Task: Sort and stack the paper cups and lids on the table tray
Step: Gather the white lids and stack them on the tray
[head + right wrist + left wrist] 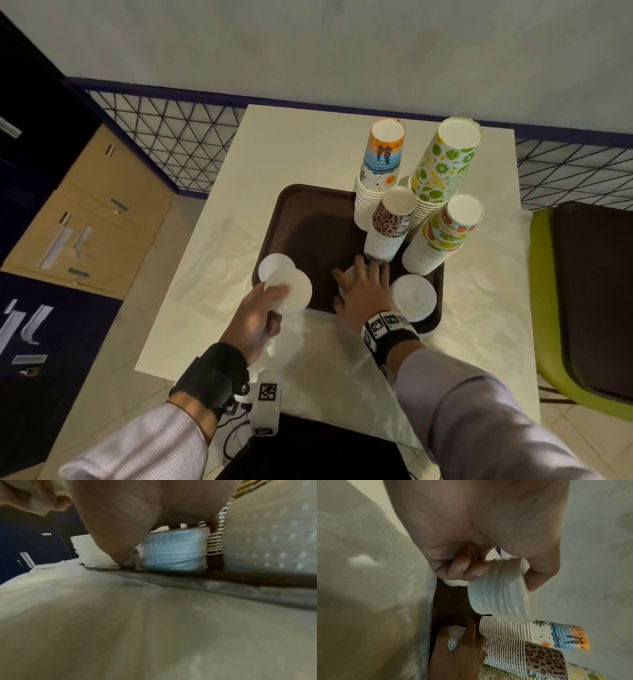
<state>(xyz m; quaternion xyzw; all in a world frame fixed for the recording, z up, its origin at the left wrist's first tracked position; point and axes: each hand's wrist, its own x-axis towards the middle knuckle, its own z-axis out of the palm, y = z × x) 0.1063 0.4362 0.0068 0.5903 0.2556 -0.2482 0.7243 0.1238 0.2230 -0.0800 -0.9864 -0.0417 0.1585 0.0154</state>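
Observation:
A brown tray point(308, 219) lies on the white table. My left hand point(276, 303) grips a stack of white lids point(293, 289) by its side, tilted over the tray's front left edge; the ribbed stack point(501, 595) shows between thumb and fingers. A second lid stack point(274, 265) stands just behind it. My right hand point(363, 284) is clawed from above round another lid stack point(173, 553) at the tray's front, thumb down one side, fingers over the far side. A larger lid stack point(412, 296) stands to its right. Several upturned stacks of printed cups point(390, 219) fill the tray's right rear.
A crinkled clear plastic sheet point(329, 359) covers the table. A green chair point(582, 308) with a dark seat stands at the right. Cardboard boxes point(96, 212) and dark cabinets are on the left, a wire fence point(178, 137) behind.

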